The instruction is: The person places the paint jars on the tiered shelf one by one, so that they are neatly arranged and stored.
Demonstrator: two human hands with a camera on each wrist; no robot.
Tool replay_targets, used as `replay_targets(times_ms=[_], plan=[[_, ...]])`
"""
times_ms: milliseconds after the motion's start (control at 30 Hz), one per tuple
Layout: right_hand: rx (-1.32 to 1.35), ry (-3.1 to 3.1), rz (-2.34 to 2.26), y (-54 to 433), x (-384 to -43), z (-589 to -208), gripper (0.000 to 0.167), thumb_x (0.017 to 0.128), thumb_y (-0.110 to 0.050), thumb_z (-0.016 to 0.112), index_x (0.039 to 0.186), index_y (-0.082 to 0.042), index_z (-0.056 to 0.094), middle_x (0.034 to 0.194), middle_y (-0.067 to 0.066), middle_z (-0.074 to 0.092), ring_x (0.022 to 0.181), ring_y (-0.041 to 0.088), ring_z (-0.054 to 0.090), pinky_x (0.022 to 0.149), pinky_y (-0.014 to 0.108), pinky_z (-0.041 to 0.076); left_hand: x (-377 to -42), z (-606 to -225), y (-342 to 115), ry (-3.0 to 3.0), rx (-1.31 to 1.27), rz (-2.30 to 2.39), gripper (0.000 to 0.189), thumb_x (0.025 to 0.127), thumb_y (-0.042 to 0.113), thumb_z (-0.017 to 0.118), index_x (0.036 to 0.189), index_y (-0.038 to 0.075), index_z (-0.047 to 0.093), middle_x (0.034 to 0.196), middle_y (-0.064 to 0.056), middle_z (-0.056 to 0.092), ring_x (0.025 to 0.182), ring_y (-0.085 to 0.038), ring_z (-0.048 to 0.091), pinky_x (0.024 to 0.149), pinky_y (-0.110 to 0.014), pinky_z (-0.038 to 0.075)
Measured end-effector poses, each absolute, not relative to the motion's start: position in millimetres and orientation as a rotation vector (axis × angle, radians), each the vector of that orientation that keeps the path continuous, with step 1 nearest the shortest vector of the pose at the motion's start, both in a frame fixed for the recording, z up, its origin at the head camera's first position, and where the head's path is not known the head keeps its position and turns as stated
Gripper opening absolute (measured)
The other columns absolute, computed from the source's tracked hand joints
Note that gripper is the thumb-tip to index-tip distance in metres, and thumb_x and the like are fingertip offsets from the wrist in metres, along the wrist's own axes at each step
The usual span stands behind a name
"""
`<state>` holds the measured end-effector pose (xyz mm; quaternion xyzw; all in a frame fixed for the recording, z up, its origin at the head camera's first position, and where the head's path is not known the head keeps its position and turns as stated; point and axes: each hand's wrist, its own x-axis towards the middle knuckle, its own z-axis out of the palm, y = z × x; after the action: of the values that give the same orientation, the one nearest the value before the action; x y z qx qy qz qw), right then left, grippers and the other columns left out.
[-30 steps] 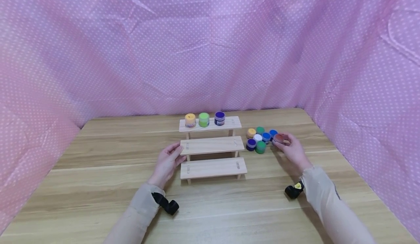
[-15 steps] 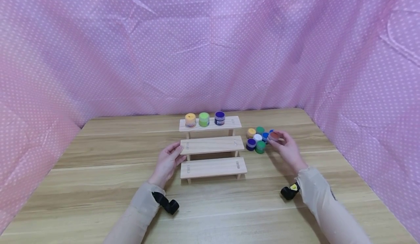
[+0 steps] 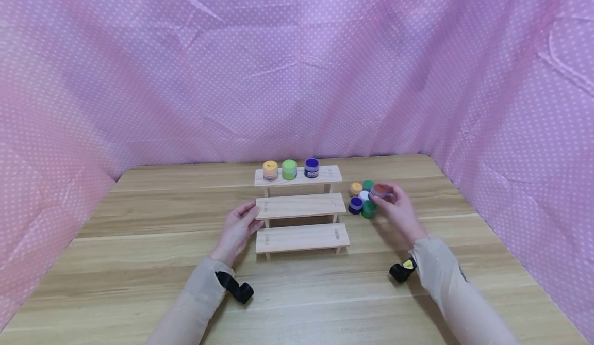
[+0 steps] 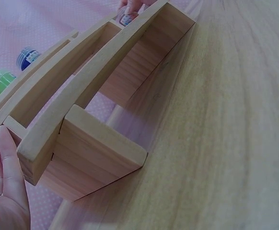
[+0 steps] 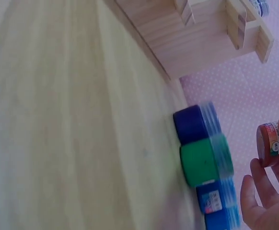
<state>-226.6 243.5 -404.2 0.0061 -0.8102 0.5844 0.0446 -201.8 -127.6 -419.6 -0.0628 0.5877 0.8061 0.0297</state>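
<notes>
My right hand (image 3: pixel 401 215) holds a small paint jar (image 3: pixel 378 190) with a reddish-brown top, raised over the jar cluster in the head view. In the right wrist view that jar (image 5: pixel 272 144), with a printed label, sits between thumb and fingers, apart from the jars below. My left hand (image 3: pixel 236 234) pinches the left end of the middle step of a three-step wooden stand (image 3: pixel 300 207). Along its top step stand a yellow-orange jar (image 3: pixel 270 171), a light green jar (image 3: pixel 290 170) and a dark purple jar (image 3: pixel 312 168).
Right of the stand cluster a yellow jar (image 3: pixel 356 189), a white jar (image 3: pixel 364 196), a purple jar (image 3: pixel 355 206) and green jars (image 3: pixel 369 210). Blue jars (image 5: pixel 211 197) there are hidden behind the held jar in the head view. Pink dotted cloth (image 3: pixel 297 77) hangs behind the wooden table (image 3: pixel 162 262).
My right hand has lifted the reddish-brown jar from the cluster's right side and carried it left, over the blue jars. The left hand stays on the stand.
</notes>
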Motion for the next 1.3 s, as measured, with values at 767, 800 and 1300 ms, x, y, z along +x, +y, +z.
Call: replay_targets(times_ms=[767, 800, 1300], plan=[[0.215, -2.449, 1.768, 191.4, -245.1, -356.5, 0.05, 0.09, -0.017, 0.066, 0.133, -0.004, 0.045, 0.128, 0.015, 0.052, 0.114, 0.024, 0.052, 0.088, 0.019, 0.048, -201.8, -419.5, -126.3, 1.81, -0.193, 2.501, 0.037, 0.098, 0.001, 0.046, 0.131, -0.013, 0.039, 0.086, 0.008, 0.057, 0.07, -0.002, 0.056, 0.066, -0.013, 0.053], [0.228, -2.443, 1.768, 189.0, -246.0, -354.7, 0.05, 0.09, -0.016, 0.066, 0.133, -0.003, 0.045, 0.128, 0.016, 0.052, 0.114, 0.025, 0.052, 0.091, 0.023, 0.048, -201.9, -419.6, -126.4, 1.806, -0.197, 2.505, 0.037, 0.098, 0.001, 0.046, 0.131, -0.013, 0.039, 0.086, 0.008, 0.057, 0.07, -0.002, 0.056, 0.066, -0.013, 0.053], [0.323, -2.504, 1.625, 168.1, -261.6, -338.6, 0.046, 0.089, -0.013, 0.066, 0.131, -0.005, 0.049, 0.125, 0.014, 0.054, 0.109, 0.029, 0.057, 0.089, 0.033, 0.051, -201.6, -420.4, -126.3, 1.815, -0.222, 2.488, 0.037, 0.098, 0.002, 0.047, 0.132, -0.011, 0.041, 0.09, 0.007, 0.058, 0.072, -0.003, 0.058, 0.067, -0.014, 0.054]])
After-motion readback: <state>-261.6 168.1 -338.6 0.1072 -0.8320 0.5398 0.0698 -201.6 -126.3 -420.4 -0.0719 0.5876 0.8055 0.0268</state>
